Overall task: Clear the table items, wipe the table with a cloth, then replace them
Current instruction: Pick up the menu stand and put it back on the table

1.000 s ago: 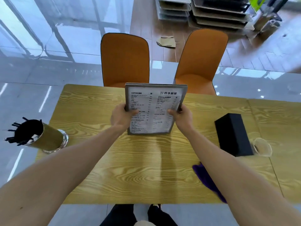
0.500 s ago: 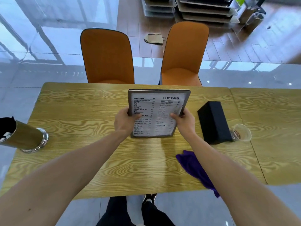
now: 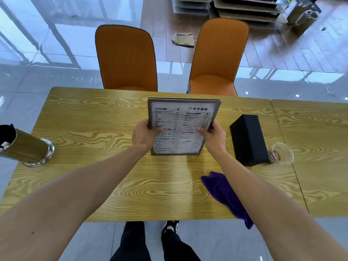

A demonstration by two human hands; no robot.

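I hold a framed menu card [image 3: 180, 117] upright over the middle of the wooden table [image 3: 105, 113]. My left hand [image 3: 144, 135] grips its left edge and my right hand [image 3: 213, 138] grips its right edge. A purple cloth [image 3: 224, 193] lies at the near right, draped over the table's front edge and partly under my right forearm. A black box [image 3: 248, 138] stands right of the menu, with a clear plastic cup [image 3: 281, 153] beside it. A gold cylinder holder [image 3: 28, 149] with dark contents stands at the table's left edge.
Two orange chairs [image 3: 128, 59] [image 3: 216, 57] are tucked in at the far side. A second wooden table [image 3: 320, 147] abuts on the right. Stacked trays [image 3: 244, 8] and a cardboard scrap [image 3: 183, 39] lie on the floor beyond. My legs show below the near edge.
The view has shifted so the table sits further left and lower in frame. The menu stays in both hands over the table's middle, held about the same.
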